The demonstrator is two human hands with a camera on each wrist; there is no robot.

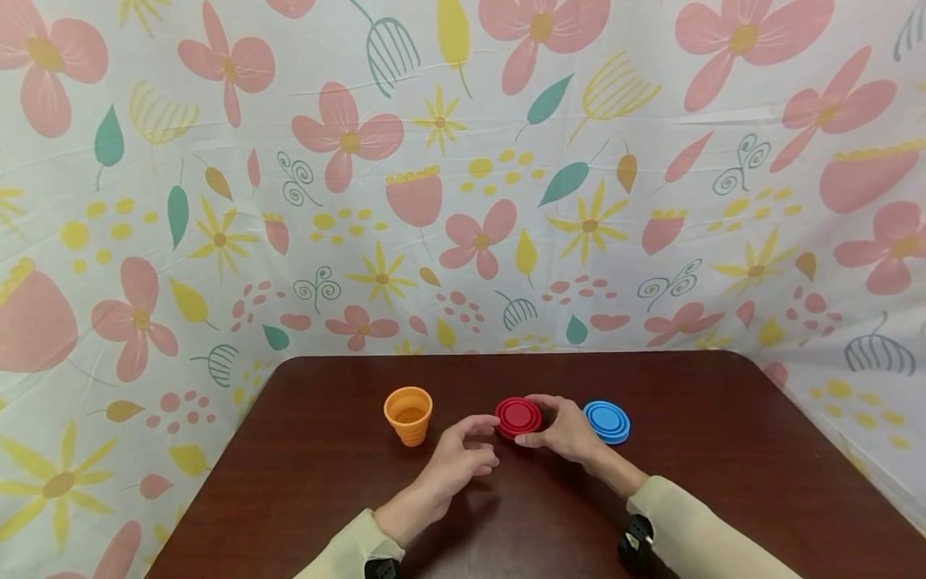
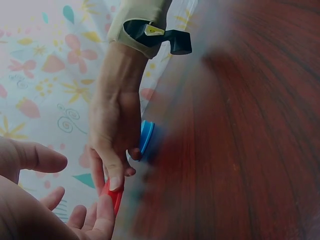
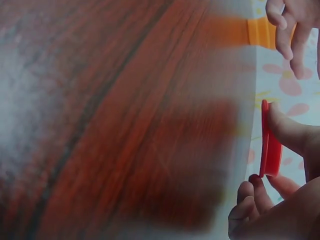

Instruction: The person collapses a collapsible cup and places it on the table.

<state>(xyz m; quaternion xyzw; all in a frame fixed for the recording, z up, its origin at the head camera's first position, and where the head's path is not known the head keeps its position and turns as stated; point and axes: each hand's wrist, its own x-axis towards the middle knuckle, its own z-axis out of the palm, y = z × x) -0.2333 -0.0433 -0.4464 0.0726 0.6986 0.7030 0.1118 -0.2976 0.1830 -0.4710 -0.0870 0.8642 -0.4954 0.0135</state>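
Observation:
My right hand (image 1: 570, 433) pinches a red collapsible cup (image 1: 518, 416), folded flat, between thumb and fingers at its right side. In the right wrist view the red cup (image 3: 272, 152) appears edge-on as a thin disc with a wider rim. My left hand (image 1: 456, 460) is at the cup's left, fingers loosely bent and spread, the index fingertip right at the rim. From the left wrist, the red cup (image 2: 118, 199) shows between the right thumb and the left fingertips (image 2: 105, 212). An orange collapsible cup (image 1: 412, 435), extended, stands left of both hands.
A blue collapsible cup (image 1: 608, 422), folded flat, lies just right of my right hand. The dark brown wooden table (image 1: 333, 466) has rounded far corners. A flower-printed cloth (image 1: 463, 177) hangs behind its far edge.

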